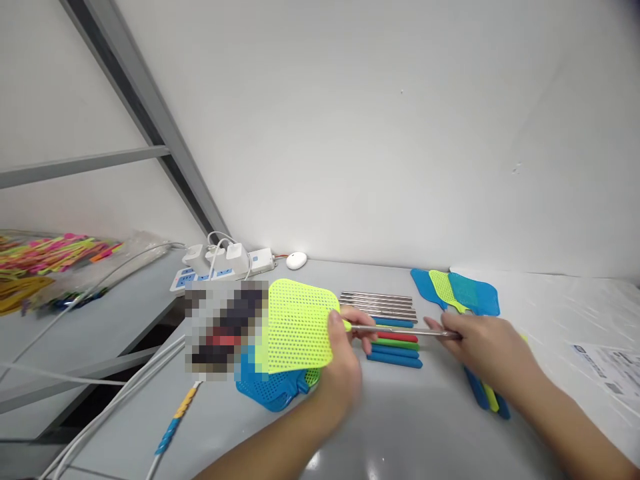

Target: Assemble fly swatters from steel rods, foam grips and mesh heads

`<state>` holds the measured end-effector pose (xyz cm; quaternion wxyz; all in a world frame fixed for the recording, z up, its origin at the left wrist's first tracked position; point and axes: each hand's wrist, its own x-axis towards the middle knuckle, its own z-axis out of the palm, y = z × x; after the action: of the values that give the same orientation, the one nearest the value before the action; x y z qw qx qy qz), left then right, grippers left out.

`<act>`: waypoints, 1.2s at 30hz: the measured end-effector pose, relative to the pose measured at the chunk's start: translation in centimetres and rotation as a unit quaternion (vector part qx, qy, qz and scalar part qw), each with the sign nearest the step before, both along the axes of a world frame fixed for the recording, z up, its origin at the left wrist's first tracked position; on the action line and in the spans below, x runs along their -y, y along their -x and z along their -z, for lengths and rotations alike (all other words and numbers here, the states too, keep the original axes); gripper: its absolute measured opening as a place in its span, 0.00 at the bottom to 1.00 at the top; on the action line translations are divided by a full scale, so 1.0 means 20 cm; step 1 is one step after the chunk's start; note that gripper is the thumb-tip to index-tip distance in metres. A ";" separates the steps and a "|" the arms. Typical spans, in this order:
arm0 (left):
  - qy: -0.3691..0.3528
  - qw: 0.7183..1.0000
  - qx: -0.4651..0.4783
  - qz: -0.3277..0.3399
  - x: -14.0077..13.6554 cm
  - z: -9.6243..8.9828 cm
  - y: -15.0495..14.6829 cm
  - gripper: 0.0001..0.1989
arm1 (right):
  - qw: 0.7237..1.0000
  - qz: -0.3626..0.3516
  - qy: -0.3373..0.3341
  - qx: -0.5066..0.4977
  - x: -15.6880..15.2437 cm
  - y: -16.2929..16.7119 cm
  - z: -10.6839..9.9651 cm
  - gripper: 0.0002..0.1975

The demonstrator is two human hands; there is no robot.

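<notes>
My left hand (345,363) is closed on the neck of a yellow-green fly swatter head (300,327), its thumb over the lower right edge of the perforated mesh. From that neck a thin metal rod (390,329) runs out to the right. The rod's far end sits in the closed fingers of my right hand (477,340). Beneath the yellow-green head lie blue swatter heads (270,388). Just behind the rod are a row of loose metal rods (377,300) and several coloured handles (395,351) in blue, red and green, partly hidden by the rod and left hand.
Blue and yellow-green fly swatters (480,293) lie at the right, partly under my right arm. A power strip (260,260) with plugs and a white rounded device (297,260) are near the wall. White cables (135,373) cross the left side. Pixelation covers one patch.
</notes>
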<state>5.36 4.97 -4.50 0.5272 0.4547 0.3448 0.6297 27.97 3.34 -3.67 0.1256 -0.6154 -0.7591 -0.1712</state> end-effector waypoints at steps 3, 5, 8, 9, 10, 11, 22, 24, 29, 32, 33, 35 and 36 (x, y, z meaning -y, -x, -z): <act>-0.024 0.997 -0.036 0.060 0.08 0.01 -0.07 0.28 | 0.996 -0.066 0.038 -0.047 0.06 0.17 0.00 0.13; -0.035 0.993 -0.053 0.100 0.10 0.00 -0.08 0.29 | 0.992 -0.085 0.053 -0.082 0.09 0.24 -0.01 0.09; -0.003 0.992 -0.057 0.113 0.07 -0.03 -0.06 0.27 | 0.990 -0.100 0.022 -0.101 0.11 0.29 -0.02 0.09; 0.014 0.994 -0.047 0.099 0.05 -0.04 -0.04 0.27 | 0.989 -0.104 0.005 -0.103 0.11 0.29 -0.03 0.09; 0.031 0.996 -0.033 0.074 0.02 -0.05 -0.02 0.27 | 0.989 -0.104 -0.008 -0.106 0.11 0.28 -0.03 0.10; 0.049 0.998 -0.015 0.041 -0.02 -0.05 0.00 0.26 | 0.989 -0.101 -0.016 -0.109 0.10 0.26 -0.04 0.11; 0.035 0.999 0.023 0.030 -0.15 -0.04 0.09 0.29 | 0.980 -0.158 0.061 -0.106 0.09 0.21 -0.03 0.18; 0.020 0.997 0.014 0.079 -0.12 -0.04 0.06 0.29 | 0.976 -0.158 0.072 -0.134 0.11 0.22 -0.05 0.16; 0.002 0.995 0.018 0.097 -0.08 -0.03 0.04 0.29 | 0.921 -0.101 0.227 -0.301 0.13 0.23 -0.13 0.18; -0.015 0.995 -0.008 0.096 -0.10 -0.05 0.06 0.30 | 0.808 -0.057 0.353 -0.468 0.15 0.27 -0.17 0.22; -0.014 0.995 -0.022 0.098 -0.11 -0.06 0.06 0.30 | 0.751 -0.047 0.399 -0.524 0.16 0.29 -0.17 0.23; 0.000 0.992 -0.047 0.114 -0.14 -0.07 0.07 0.31 | 0.631 -0.043 0.478 -0.610 0.20 0.35 -0.18 0.24; 0.010 0.990 -0.057 0.127 -0.15 -0.07 0.08 0.31 | 0.580 -0.047 0.506 -0.637 0.22 0.38 -0.18 0.24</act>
<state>3.83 7.94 -3.03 0.5866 0.5248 0.3200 0.5273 20.41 -1.12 0.01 0.2530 -0.4935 -0.4755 0.6829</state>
